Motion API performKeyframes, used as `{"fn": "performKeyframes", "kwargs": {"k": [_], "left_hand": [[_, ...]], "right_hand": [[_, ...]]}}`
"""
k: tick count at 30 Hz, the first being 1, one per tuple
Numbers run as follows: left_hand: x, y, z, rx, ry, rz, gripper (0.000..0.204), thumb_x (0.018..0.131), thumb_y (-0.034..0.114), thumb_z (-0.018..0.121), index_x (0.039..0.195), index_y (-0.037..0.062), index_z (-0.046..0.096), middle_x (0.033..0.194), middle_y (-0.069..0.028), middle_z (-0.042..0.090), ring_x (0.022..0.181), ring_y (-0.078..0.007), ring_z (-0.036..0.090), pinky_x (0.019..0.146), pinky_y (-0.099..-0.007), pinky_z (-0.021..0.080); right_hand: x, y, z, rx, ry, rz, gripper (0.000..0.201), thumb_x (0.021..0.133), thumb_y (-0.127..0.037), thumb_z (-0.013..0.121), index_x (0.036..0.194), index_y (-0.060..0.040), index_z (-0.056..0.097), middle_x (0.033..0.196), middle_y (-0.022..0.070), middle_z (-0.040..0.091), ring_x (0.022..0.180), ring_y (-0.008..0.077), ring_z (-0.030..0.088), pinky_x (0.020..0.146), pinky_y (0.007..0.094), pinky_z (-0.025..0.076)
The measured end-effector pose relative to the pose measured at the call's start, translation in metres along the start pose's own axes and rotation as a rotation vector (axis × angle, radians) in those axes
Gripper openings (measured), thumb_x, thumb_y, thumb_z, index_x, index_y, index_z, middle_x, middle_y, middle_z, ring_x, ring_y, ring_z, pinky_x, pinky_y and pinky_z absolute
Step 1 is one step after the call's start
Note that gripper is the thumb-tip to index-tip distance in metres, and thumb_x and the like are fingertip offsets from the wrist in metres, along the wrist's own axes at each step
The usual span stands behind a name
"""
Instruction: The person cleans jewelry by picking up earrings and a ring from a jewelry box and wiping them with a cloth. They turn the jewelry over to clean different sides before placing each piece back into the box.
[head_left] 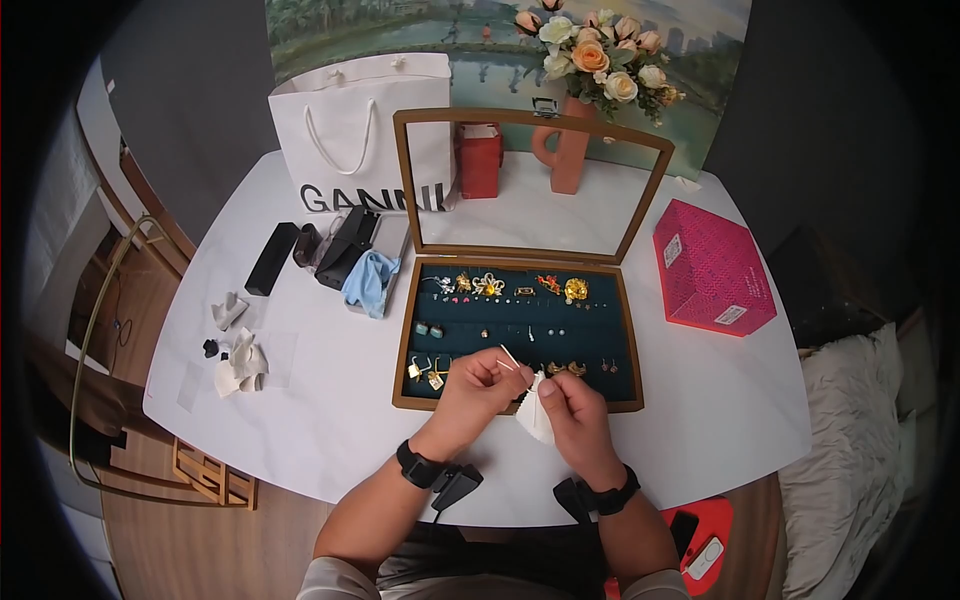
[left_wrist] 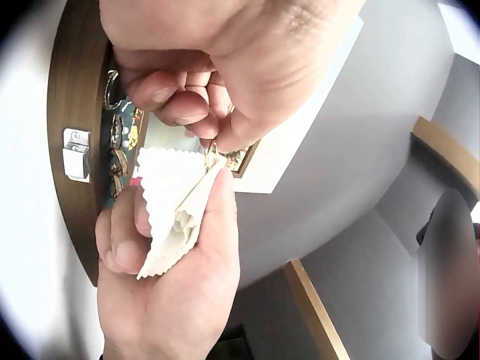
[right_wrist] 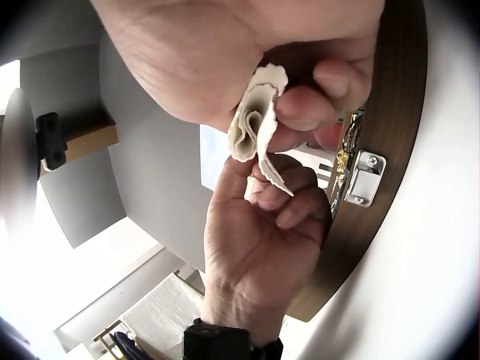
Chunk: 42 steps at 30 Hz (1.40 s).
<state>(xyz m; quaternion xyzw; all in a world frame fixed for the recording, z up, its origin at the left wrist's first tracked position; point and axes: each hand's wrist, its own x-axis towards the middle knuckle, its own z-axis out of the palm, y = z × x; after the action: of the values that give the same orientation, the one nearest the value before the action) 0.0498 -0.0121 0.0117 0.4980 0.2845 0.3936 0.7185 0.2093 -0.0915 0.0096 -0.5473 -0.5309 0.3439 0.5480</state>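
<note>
Left hand [head_left: 480,385] and right hand [head_left: 570,405] meet, fingers curled and pinching, wrists apart.

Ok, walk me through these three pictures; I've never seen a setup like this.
No machine here: a person works with two bare hands, wearing three cameras. The wide picture comes from the head, looking down at a white table. The other two come from the wrists, so each shows the hands from very close.

On the table stands an open wooden jewelry box with a glass lid, a white shopping bag, a pink box, a vase of flowers and some black cases.

The left hand pinches a small piece of jewelry. The right hand holds a white cloth against it.
</note>
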Motion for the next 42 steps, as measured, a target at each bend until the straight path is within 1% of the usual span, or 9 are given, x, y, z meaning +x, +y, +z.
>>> {"fn": "performKeyframes", "kwargs": {"k": [8, 14, 17, 23, 26, 28, 32, 38, 42], "left_hand": [[-0.001, -0.001, -0.003, 0.122, -0.125, -0.007, 0.014, 0.1, 0.009, 0.071, 0.087, 0.0035, 0.067, 0.073, 0.008, 0.061, 0.065, 0.0024, 0.049, 0.057, -0.0181, 0.036], [0.0, -0.007, 0.004, 0.019, 0.047, 0.097, 0.014, 0.099, 0.008, 0.071, 0.087, 0.0037, 0.066, 0.075, 0.0066, 0.064, 0.067, 0.0023, 0.051, 0.058, -0.0176, 0.039], [0.001, -0.008, 0.002, -0.016, 0.063, 0.093, 0.014, 0.099, 0.007, 0.071, 0.087, 0.0035, 0.066, 0.076, 0.0061, 0.065, 0.066, 0.0021, 0.051, 0.058, -0.0178, 0.04], [-0.001, -0.005, -0.002, 0.13, -0.079, 0.017, 0.014, 0.099, 0.011, 0.072, 0.087, 0.0042, 0.068, 0.077, 0.0057, 0.065, 0.067, 0.0006, 0.051, 0.06, -0.0189, 0.04], [-0.001, -0.006, -0.003, 0.109, -0.086, 0.008, 0.014, 0.098, 0.009, 0.073, 0.087, 0.0039, 0.068, 0.078, 0.005, 0.066, 0.068, 0.0005, 0.053, 0.061, -0.0187, 0.042], [-0.001, -0.011, -0.002, 0.132, -0.024, 0.054, 0.013, 0.098, 0.008, 0.072, 0.087, 0.0036, 0.068, 0.079, 0.0046, 0.067, 0.069, 0.0006, 0.054, 0.062, -0.0186, 0.042], [-0.001, -0.015, 0.005, 0.09, 0.09, 0.1, 0.013, 0.098, 0.004, 0.071, 0.086, 0.0028, 0.066, 0.08, 0.0037, 0.068, 0.071, 0.0003, 0.055, 0.063, -0.0185, 0.044], [0.0, -0.019, 0.005, 0.111, 0.091, 0.122, 0.012, 0.099, 0.002, 0.067, 0.086, 0.0025, 0.065, 0.078, 0.0042, 0.065, 0.067, 0.0, 0.052, 0.059, -0.0192, 0.041], [-0.002, -0.009, 0.005, 0.101, 0.072, 0.058, 0.009, 0.097, 0.002, 0.069, 0.088, 0.0012, 0.068, 0.078, 0.0037, 0.067, 0.07, 0.0011, 0.054, 0.061, -0.0185, 0.043]], "right_hand": [[0.0, 0.0, -0.001, -0.013, 0.045, -0.016, 0.03, 0.108, -0.024, 0.061, 0.09, 0.0, 0.06, 0.069, -0.0018, 0.054, 0.065, 0.0043, 0.044, 0.057, 0.0263, 0.039], [0.0, 0.002, 0.0, -0.014, 0.0, 0.0, 0.03, 0.107, -0.025, 0.061, 0.091, 0.0003, 0.06, 0.07, -0.0001, 0.055, 0.066, 0.0047, 0.046, 0.057, 0.0267, 0.04], [-0.001, 0.0, 0.002, -0.018, 0.005, -0.004, 0.03, 0.107, -0.025, 0.061, 0.091, 0.0002, 0.061, 0.07, 0.0003, 0.056, 0.066, 0.0048, 0.047, 0.057, 0.0269, 0.041], [0.001, 0.002, 0.001, -0.051, 0.133, -0.047, 0.03, 0.107, -0.026, 0.061, 0.091, -0.0001, 0.061, 0.069, -0.0009, 0.056, 0.065, 0.0047, 0.047, 0.057, 0.0265, 0.041], [0.002, 0.001, 0.002, -0.035, 0.157, -0.054, 0.03, 0.107, -0.026, 0.062, 0.091, -0.0002, 0.062, 0.07, -0.0017, 0.056, 0.065, 0.0044, 0.047, 0.057, 0.0259, 0.041], [0.002, 0.006, 0.003, -0.028, 0.163, -0.066, 0.029, 0.107, -0.025, 0.062, 0.092, -0.0002, 0.062, 0.071, -0.0019, 0.057, 0.065, 0.0042, 0.047, 0.057, 0.0256, 0.041], [-0.001, 0.006, 0.005, 0.012, 0.052, 0.01, 0.026, 0.107, -0.023, 0.062, 0.094, -0.0003, 0.061, 0.072, -0.0014, 0.058, 0.066, 0.0039, 0.048, 0.057, 0.025, 0.041], [-0.001, 0.004, 0.007, 0.036, -0.004, 0.012, 0.026, 0.106, -0.021, 0.063, 0.092, 0.0, 0.06, 0.071, -0.0003, 0.058, 0.066, 0.004, 0.049, 0.057, 0.0257, 0.042], [0.0, 0.005, 0.004, 0.031, -0.008, 0.013, 0.027, 0.106, -0.02, 0.063, 0.089, 0.0004, 0.058, 0.07, 0.0026, 0.059, 0.065, 0.0049, 0.049, 0.056, 0.0275, 0.043]]}}
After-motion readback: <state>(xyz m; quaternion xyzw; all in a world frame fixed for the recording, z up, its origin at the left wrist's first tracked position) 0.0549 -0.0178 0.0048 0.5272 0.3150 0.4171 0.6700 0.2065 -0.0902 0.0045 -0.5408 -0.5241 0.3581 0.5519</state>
